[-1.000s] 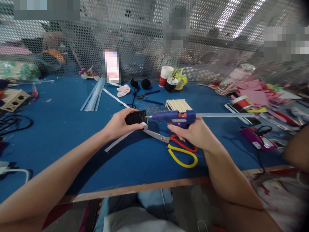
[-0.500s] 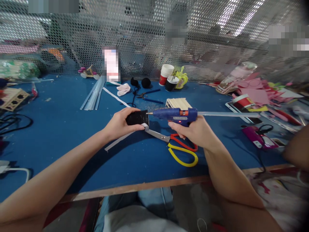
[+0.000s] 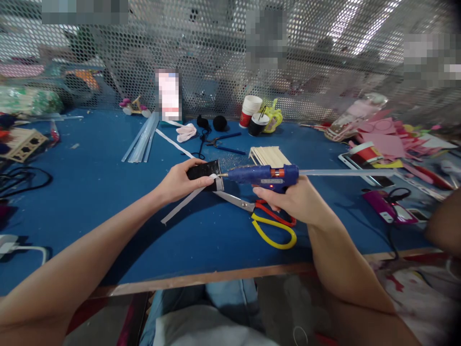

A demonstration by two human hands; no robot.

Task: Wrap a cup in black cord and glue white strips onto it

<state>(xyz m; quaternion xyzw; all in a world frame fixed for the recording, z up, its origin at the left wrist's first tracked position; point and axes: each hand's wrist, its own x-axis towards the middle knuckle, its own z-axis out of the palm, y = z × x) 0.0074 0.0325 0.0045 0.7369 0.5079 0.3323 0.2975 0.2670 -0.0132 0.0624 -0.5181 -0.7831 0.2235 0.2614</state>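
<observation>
My left hand (image 3: 182,181) is closed around a small black cup (image 3: 204,170) lying on its side, its rim toward the right. A narrow white ribbon (image 3: 182,205) is pinched under my left thumb at the rim, with one loose end hanging to the lower left. My right hand (image 3: 288,197) grips a blue hot glue gun (image 3: 254,174), its metal nozzle at the ribbon by the cup's rim. A clear glue stick (image 3: 345,172) sticks out of the gun's back. Scissors with red and yellow handles (image 3: 273,230) lie open beneath the gun.
Behind my hands are a wooden stick piece (image 3: 270,155), blue-handled pliers (image 3: 225,142), black yarn (image 3: 219,123), paper cups (image 3: 251,108) and spare glue sticks (image 3: 140,139). Pink scraps (image 3: 382,137) and a purple power strip (image 3: 387,206) are to the right. A perforated metal screen (image 3: 216,62) stands behind.
The black cup has tilted and turned in my left hand. The glue gun's nozzle has dropped from the rim's upper part to the ribbon near my thumb.
</observation>
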